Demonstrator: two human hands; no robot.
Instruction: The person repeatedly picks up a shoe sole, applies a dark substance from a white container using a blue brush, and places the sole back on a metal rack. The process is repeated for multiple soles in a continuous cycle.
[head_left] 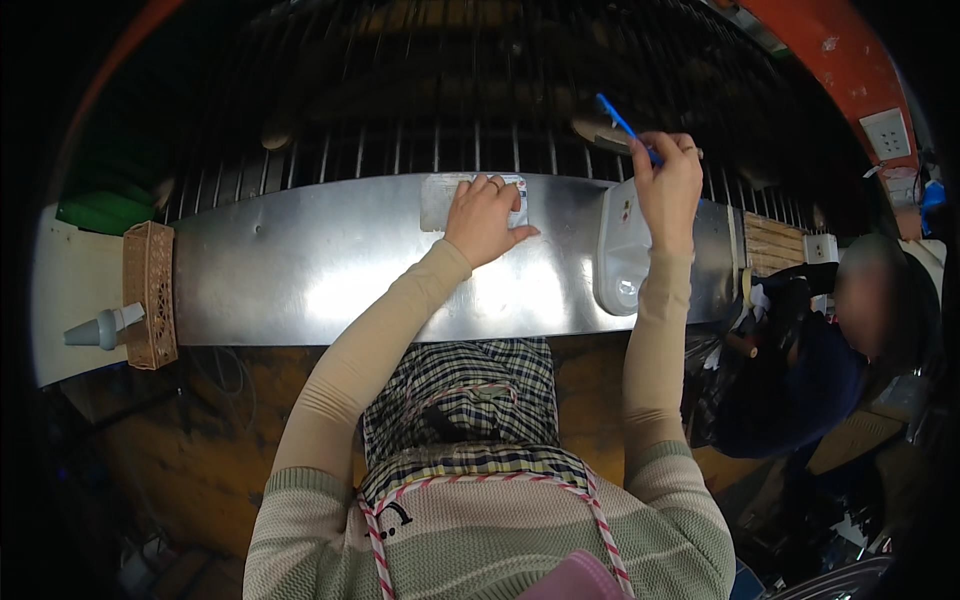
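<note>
My left hand (484,222) lies on a flat, shiny rectangular piece (437,205) at the far edge of the metal table (260,270). Its fingers bend over the piece's right part and the thumb sticks out to the side, apart from them. Part of the piece is hidden under the hand. Raised at the right, beyond the table's far edge, my right hand (668,185) pinches a thin blue stick-like tool (622,118), whose end points up and left. Below that hand and forearm stands a white plastic device (622,262) with small coloured marks on top.
At the table's left end stands a brown woven basket (150,295), with a grey cone-shaped thing (92,330) beside it. Dark metal bars (400,150) run beyond the far edge. A slatted wooden piece (772,245) lies on the right, near another person (810,370).
</note>
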